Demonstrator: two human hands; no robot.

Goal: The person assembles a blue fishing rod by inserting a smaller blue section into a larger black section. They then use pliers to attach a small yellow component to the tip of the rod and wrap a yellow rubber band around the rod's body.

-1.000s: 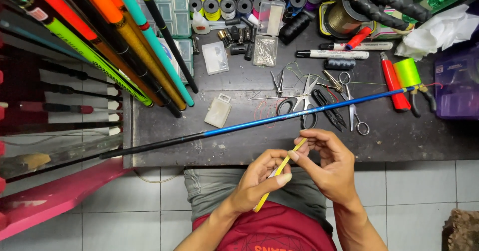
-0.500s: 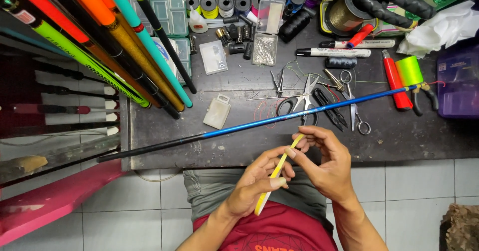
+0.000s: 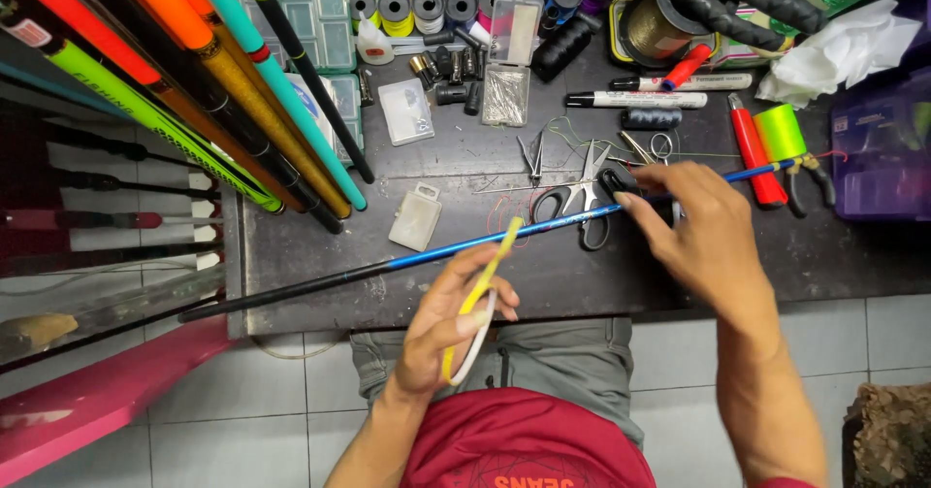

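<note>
left hand (image 3: 441, 328) clamped on yellow strip (image 3: 482, 289); right hand (image 3: 693, 226) spread, fingers apart, over scissors (image 3: 582, 202). likely risked nudging blue rod (image 3: 465, 250) off tabletop (image 3: 776, 265).

Head view, single camera: sitting on the person's head and looking almost straight down, close over the lap and the near edge of the dark worktable (image 3: 543, 289). Facing forward across the table, it is taking in the bench's far clutter at the top of frame and tiled floor below. The left hand (image 3: 448, 325) and right hand (image 3: 700, 228) are filling the centre. No second view is sharing the scene.
</note>
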